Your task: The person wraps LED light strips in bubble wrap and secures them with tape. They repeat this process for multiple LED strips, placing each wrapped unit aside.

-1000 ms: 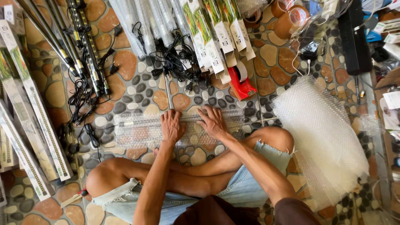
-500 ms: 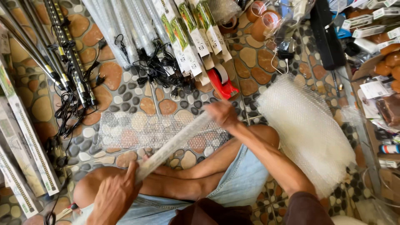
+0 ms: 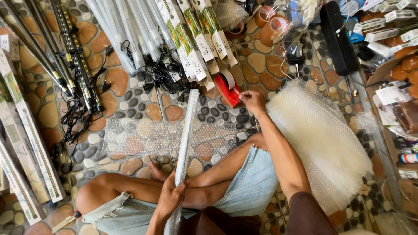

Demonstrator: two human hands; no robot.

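**Wrapped tube in L hand, R hand at tape dispenser**

L hand point(image 3: 170, 196), low centre: fingers curled tight round the lower part of a long thin tube wrapped in bubble wrap point(image 3: 186, 130). The tube runs from the lap up toward 12 o'clock, leaning slightly right, w/ its top end near the tangle of black cables point(image 3: 163, 72). Its lower end drops past the hand, out at the bottom edge.

R hand point(image 3: 252, 101), approx 1 o'clock from the L hand: arm stretched fwd, fingers bunched together, tips at the red tape dispenser point(image 3: 228, 88) on the floor. Can't tell if they pinch the tape end or just touch it.

Under the tube, crosswise: a flat sheet of bubble wrap point(image 3: 143, 138) on the pebble-pattern floor point(image 3: 261, 61), just ahead of the crossed legs in denim shorts point(image 3: 250, 185). At 3 o'clock of the R arm: a big bubble wrap roll point(image 3: 322, 139), lying diagonal.

Beyond, at 12: wrapped tubes point(image 3: 119, 30) and long boxed ones w/ green print point(image 3: 193, 39), fanned out. At 10–11: bare dark light bars point(image 3: 72, 56) w/ cords. At 9: more long boxes point(image 3: 26, 130) along the left edge. At 1: rolls of brown tape point(image 3: 272, 26). Far right: small boxes and misc packaging, too cluttered to sort.
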